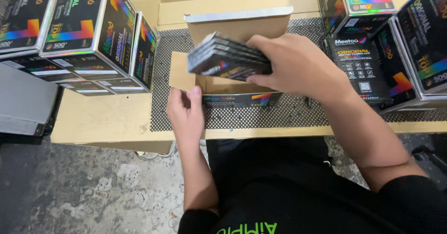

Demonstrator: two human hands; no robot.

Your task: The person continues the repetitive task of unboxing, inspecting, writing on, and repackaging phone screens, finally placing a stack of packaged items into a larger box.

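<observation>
My right hand point(298, 66) grips a stack of several flat black packs point(228, 59) with rainbow print, held tilted over an open black carton point(242, 99) on the table. The carton's brown inner flaps point(181, 71) stand open, and its rear lid point(237, 15) is raised. My left hand point(185, 115) rests at the carton's near left corner, thumb against its front edge. The inside of the carton is mostly hidden by the packs and my hand.
Stacks of closed black cartons with rainbow print stand at the left point(88, 34) and right point(396, 38). A dotted black mat point(260, 115) covers the wooden table point(107, 117). Grey concrete floor point(93, 187) lies below the table's near edge.
</observation>
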